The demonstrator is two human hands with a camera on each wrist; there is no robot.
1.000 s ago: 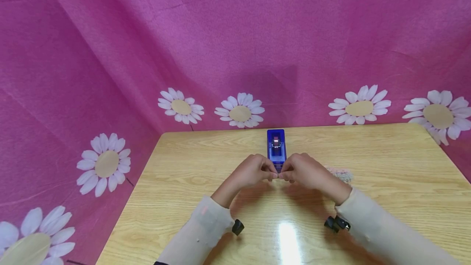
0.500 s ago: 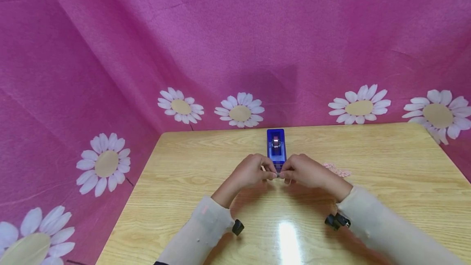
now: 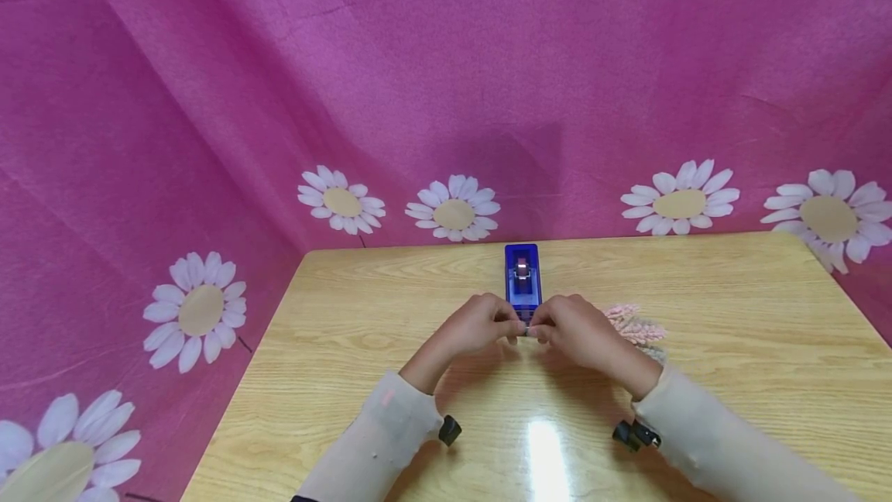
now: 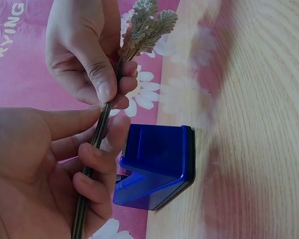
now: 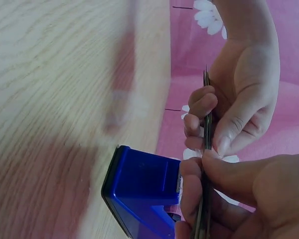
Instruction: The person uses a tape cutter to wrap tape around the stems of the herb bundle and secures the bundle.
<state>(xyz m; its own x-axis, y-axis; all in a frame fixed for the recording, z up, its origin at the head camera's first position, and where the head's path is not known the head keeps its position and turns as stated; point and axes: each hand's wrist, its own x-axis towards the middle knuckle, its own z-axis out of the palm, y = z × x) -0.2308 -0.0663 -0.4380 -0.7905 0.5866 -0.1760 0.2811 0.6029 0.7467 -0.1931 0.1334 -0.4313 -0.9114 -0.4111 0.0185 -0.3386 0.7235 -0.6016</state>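
Beige sleeves (image 3: 390, 428) nearest, with a small black device (image 3: 450, 430) at each wrist. Beyond, slim dark stems (image 4: 99, 128) held between both hands: left grip (image 3: 481, 324) curled round the plain ends, right grip (image 3: 574, 328) pinching closer to the heads. Past the right grip, pink heads (image 3: 630, 325) and grey-green heads (image 4: 152, 27). Just ahead, on the pale wood desk (image 3: 390, 285), a blue tape dispenser (image 3: 523, 277); contact with the stems impossible to tell. Farthest, magenta cloth (image 3: 418, 60) with white daisies (image 3: 454, 215).
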